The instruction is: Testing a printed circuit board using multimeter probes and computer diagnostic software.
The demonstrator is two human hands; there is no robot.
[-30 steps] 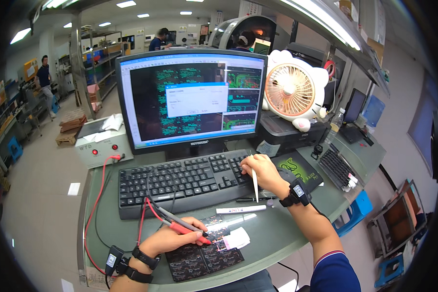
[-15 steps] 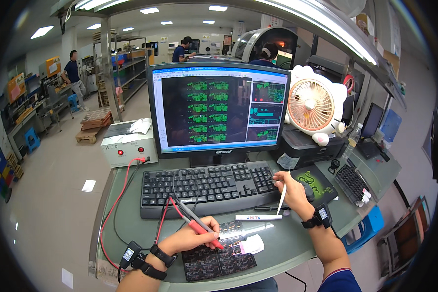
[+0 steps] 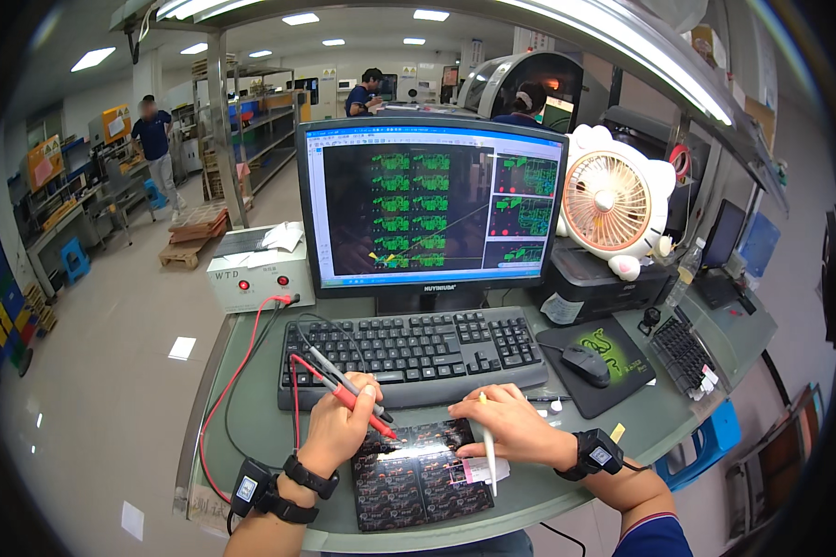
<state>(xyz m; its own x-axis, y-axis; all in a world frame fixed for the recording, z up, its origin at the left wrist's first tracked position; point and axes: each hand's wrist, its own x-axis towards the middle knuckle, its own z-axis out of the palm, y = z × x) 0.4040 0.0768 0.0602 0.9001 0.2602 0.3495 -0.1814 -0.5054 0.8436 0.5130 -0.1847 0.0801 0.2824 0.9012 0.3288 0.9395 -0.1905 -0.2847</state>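
My left hand (image 3: 342,425) is closed around a pair of test probes, a red probe (image 3: 351,399) and a grey-black one (image 3: 333,366) side by side. The red tip points down at the upper part of a dark printed circuit board panel (image 3: 390,497) on the desk. A slim white pen (image 3: 489,455) with a yellowish end is tucked in my right hand (image 3: 513,429), whose fingertips rest at the panel's upper right. Beside them on the panel lies a small white and pink label (image 3: 481,472), partly behind the pen.
Behind my hands stand a black keyboard (image 3: 409,357) and a monitor (image 3: 399,213) with green board layouts. A mouse (image 3: 586,365) sits on its mat to the right, below a white fan (image 3: 611,200). Red and black leads run to a white box (image 3: 255,274).
My right hand has come from the keyboard's right end down to the panel, bringing the pen. My left hand has moved up and left with the probes. The screen's side panels changed; yellow marks appeared.
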